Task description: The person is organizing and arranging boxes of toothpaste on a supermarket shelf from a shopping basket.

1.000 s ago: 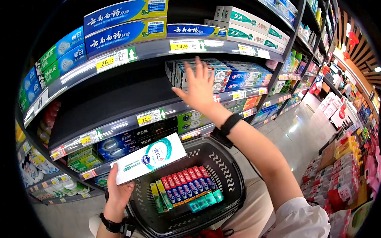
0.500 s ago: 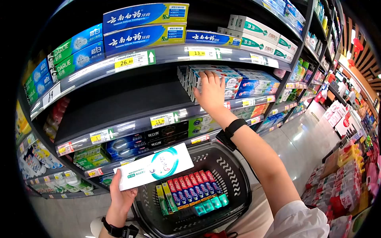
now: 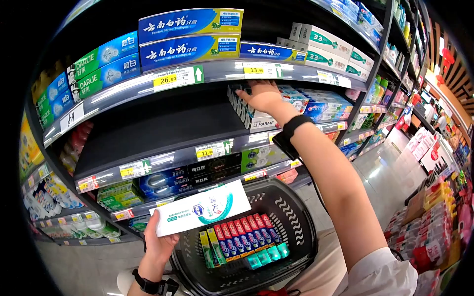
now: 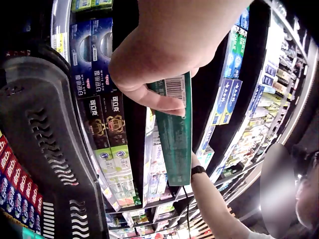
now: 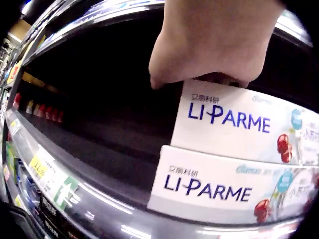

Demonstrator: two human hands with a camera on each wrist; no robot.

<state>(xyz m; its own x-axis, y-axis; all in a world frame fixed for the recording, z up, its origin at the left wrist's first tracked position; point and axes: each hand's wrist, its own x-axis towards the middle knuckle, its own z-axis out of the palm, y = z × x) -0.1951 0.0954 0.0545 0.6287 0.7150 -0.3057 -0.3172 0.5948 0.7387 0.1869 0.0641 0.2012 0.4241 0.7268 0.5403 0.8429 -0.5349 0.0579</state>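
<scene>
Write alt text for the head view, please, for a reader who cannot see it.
A person's right hand reaches over stacked boxes on a shop shelf, while the left hand holds a long white box. Below, a black basket contains small colourful boxes.

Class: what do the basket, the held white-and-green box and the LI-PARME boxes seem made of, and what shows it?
Basket: probably moulded black plastic, dull sheen; patterned slots in its wall.
Held white-and-green box: likely smooth coated card; flat printed faces, crisp edges.
LI-PARME boxes: probably printed card; finish satin or glossy; straight edges.
</scene>
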